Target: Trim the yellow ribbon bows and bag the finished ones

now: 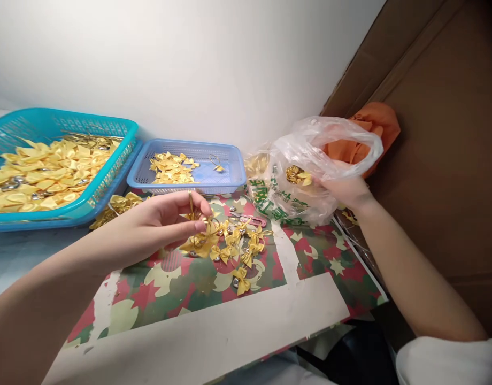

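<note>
My left hand (pixel 169 220) is over the table, its thumb and fingers pinched on thin gold loops (pixel 206 223). Just below and beyond its fingertips lies a loose heap of yellow ribbon bows (pixel 231 248) with gold loops and small silver bells. My right hand (pixel 346 191) reaches into a clear plastic bag (pixel 286 200) with green lettering; its fingers are hidden by the bag, so I cannot make out their grip. Inside the bag, near that hand, a gold bundle (pixel 296 174) and a yellow bow (pixel 306 178) show through.
A teal basket (pixel 128 128) full of yellow bows stands at the left. Beside it, a smaller blue basket (pixel 241 166) holds more bows. Pink-handled snippers (pixel 252 220) lie behind the heap. Orange fabric (pixel 376 125) and a cardboard wall (pixel 438 160) border the right side.
</note>
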`<action>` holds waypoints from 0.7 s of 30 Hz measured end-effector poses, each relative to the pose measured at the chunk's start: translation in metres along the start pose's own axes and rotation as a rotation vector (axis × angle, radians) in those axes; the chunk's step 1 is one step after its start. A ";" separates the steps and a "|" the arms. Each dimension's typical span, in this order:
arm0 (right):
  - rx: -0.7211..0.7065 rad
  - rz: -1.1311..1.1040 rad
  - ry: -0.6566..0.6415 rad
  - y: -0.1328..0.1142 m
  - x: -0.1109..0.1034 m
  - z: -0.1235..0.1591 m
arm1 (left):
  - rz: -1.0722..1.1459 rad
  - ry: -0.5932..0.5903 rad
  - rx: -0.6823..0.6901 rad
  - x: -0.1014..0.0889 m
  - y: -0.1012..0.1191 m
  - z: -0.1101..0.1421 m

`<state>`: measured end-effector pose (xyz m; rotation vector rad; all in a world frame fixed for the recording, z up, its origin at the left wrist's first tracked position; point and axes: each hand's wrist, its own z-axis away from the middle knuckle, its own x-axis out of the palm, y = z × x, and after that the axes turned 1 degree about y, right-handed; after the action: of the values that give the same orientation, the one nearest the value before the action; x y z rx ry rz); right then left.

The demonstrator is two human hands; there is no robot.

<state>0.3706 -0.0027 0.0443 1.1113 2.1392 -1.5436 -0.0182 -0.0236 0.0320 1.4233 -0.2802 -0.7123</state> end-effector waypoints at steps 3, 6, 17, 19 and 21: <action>0.033 0.014 -0.059 -0.007 0.011 -0.002 | -0.293 -0.123 0.032 -0.001 0.007 0.011; 0.064 0.040 -0.014 -0.013 0.020 0.013 | -0.606 -0.112 0.104 0.000 0.011 0.020; -0.258 -0.271 -0.109 -0.070 0.070 0.142 | -0.339 0.040 0.102 0.016 -0.001 0.037; -0.237 -0.211 -0.100 -0.061 0.079 0.141 | -0.234 0.087 0.160 0.024 -0.018 0.041; -0.205 -0.068 -0.115 -0.050 0.091 0.127 | -0.196 0.128 0.173 0.032 -0.036 0.042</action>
<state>0.2483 -0.0855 -0.0278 0.8703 2.2187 -1.3431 -0.0285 -0.0762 -0.0037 1.6702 -0.1044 -0.7658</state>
